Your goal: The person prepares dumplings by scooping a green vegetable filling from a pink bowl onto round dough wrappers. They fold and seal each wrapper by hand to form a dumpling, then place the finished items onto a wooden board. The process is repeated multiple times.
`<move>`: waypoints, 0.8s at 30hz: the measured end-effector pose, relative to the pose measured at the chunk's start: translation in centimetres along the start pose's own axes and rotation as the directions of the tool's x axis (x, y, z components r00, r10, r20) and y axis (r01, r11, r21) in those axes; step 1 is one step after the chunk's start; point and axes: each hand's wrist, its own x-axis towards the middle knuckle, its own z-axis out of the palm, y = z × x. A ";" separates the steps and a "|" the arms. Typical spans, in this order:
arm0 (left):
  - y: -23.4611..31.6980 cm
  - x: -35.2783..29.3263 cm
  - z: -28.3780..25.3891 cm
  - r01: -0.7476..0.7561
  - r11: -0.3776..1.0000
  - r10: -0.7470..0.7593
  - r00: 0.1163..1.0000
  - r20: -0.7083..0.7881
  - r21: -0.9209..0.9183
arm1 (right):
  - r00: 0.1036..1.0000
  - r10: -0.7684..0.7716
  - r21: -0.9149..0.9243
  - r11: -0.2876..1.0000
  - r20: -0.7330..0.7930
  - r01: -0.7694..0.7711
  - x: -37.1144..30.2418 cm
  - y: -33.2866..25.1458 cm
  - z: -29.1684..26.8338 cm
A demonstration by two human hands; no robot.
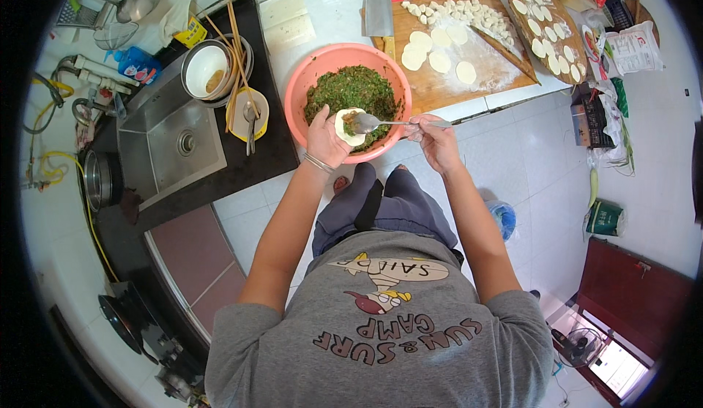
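Observation:
A round dough wrapper [350, 134] with some filling on it lies in my left hand [326, 139], whose fingers curl around its edge. My right hand [433, 141] grips the handle of a metal spoon [367, 122]. The spoon's bowl rests against the filling on the wrapper. Both hands are over the near side of a pink basin [296, 80], which holds a green chopped filling [357, 86]. To the right, a floured wooden board [432, 99] carries several flat wrappers [440, 62], small dough pieces [469, 14] and a rolling pin [507, 49].
A cleaver [378, 16] lies at the board's left edge. Another round board [521, 29] with wrappers stands at the far right. On the left are a steel sink [157, 161], stacked bowls [192, 68] with chopsticks [236, 49], and a yellow-white container [242, 124] with a spoon.

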 end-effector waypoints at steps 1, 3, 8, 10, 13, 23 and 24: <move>0.0 0.0 0.1 -0.008 1.000 0.008 1.000 -0.003 0.019 | 1.000 -0.002 0.023 1.000 0.001 0.002 -0.1 -0.3 0.0; 0.1 -0.3 0.6 -0.025 0.998 0.026 1.000 -0.008 0.057 | 1.000 -0.009 0.073 0.997 -0.002 0.009 -0.1 -0.7 0.2; -0.3 -0.3 0.7 -0.037 0.998 0.037 0.999 0.003 0.051 | 0.999 -0.035 0.046 0.998 -0.032 0.036 0.1 -0.3 1.8; -0.3 -0.4 0.9 -0.042 0.998 0.042 0.999 0.010 0.050 | 1.000 -0.011 -0.017 1.000 -0.022 0.011 -0.1 0.5 1.1; -0.2 -0.6 1.2 -0.053 0.997 0.052 0.999 0.007 0.054 | 1.000 0.007 -0.035 0.999 -0.022 -0.008 -0.7 0.8 1.0; -0.2 -1.1 1.5 -0.077 0.996 0.074 0.996 0.054 0.054 | 0.998 -0.008 0.040 0.999 -0.069 0.011 -0.7 0.4 1.0; -0.2 -1.2 1.4 -0.073 0.996 0.070 0.996 0.053 0.057 | 0.997 -0.026 0.021 0.999 -0.071 0.028 -0.7 0.1 1.3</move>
